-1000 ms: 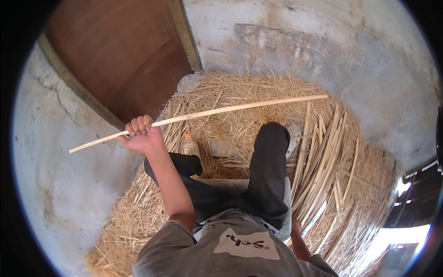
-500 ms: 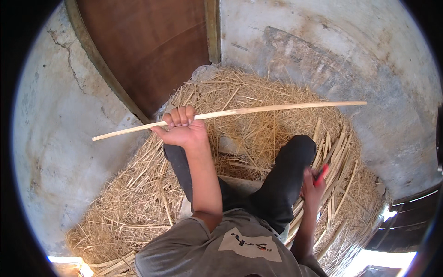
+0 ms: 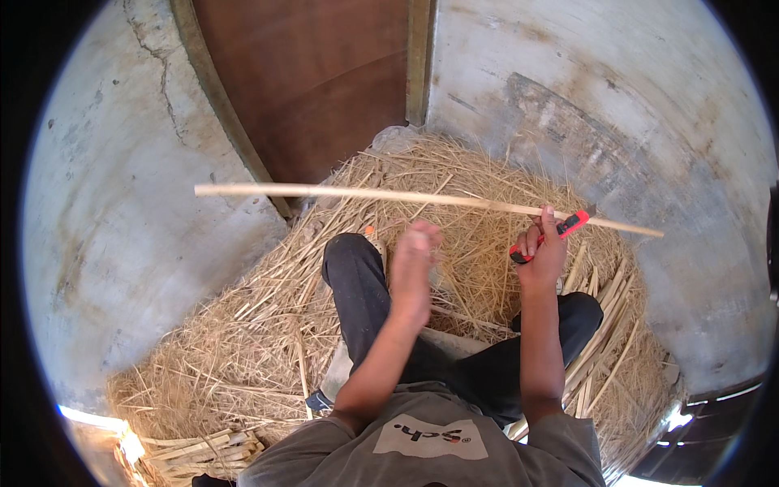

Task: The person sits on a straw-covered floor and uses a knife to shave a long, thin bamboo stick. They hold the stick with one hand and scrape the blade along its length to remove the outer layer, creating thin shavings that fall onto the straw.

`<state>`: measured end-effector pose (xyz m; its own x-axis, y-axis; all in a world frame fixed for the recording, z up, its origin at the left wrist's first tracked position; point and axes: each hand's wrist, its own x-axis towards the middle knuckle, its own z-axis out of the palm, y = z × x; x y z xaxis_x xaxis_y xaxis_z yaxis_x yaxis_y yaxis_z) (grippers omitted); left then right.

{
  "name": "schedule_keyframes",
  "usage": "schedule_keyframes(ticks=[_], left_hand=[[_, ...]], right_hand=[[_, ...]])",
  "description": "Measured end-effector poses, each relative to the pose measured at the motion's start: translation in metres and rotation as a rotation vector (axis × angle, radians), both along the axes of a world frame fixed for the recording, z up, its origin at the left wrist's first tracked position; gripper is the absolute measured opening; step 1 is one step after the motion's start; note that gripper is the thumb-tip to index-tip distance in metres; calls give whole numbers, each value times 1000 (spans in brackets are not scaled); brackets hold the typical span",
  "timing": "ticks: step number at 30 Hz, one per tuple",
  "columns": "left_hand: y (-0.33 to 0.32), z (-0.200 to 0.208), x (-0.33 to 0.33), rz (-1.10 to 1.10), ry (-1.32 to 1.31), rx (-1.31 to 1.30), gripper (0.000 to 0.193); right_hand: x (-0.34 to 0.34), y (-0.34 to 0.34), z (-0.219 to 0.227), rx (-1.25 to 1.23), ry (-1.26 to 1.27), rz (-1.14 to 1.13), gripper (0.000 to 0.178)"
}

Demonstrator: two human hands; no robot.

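Observation:
A long, pale strip that looks like split bamboo (image 3: 381, 194) stretches across in front of me, its right end sloping slightly down. My right hand (image 3: 542, 253) is closed round a red and black utility knife (image 3: 573, 223), its blade pointing up and right. The same hand's thumb and fingertips pinch the strip toward its right end. My left hand (image 3: 412, 272) is raised below the strip's middle, apart from it and smeared by motion, so its fingers are hard to read. Nothing shows in it.
Shavings (image 3: 235, 341) cover the floor around my bent legs. Beside my right knee lies a bundle of pale strips (image 3: 604, 325); more strips (image 3: 203, 454) are piled at the lower left. Plastered walls (image 3: 617, 105) and a brown door (image 3: 308, 81) stand close ahead.
My left hand has let go of the strip and dropped toward my lap. My right hand has come up from beside the knee with the knife and taken hold of the strip.

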<state>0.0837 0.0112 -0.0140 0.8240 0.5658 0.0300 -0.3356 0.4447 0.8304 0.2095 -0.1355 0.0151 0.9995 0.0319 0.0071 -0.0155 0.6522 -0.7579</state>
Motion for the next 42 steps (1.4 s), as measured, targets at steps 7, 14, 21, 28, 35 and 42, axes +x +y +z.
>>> schedule_keyframes(ticks=[7,14,21,28,35,42], left_hand=[[-41,29,86,-26,-209,218,39],[51,134,149,62,-384,186,34],[61,216,121,-338,-135,479,30],[26,181,78,-567,25,448,31],[2,135,55,-621,142,491,40],[-5,82,55,-587,185,640,35]], right_hand=[[-5,37,-19,222,116,202,25],[-16,4,3,-213,59,594,33],[22,-62,44,-578,-264,377,35],[55,-66,86,-436,-336,388,31],[91,-54,59,-667,-578,252,25],[59,-39,44,-1235,-1074,89,40]])
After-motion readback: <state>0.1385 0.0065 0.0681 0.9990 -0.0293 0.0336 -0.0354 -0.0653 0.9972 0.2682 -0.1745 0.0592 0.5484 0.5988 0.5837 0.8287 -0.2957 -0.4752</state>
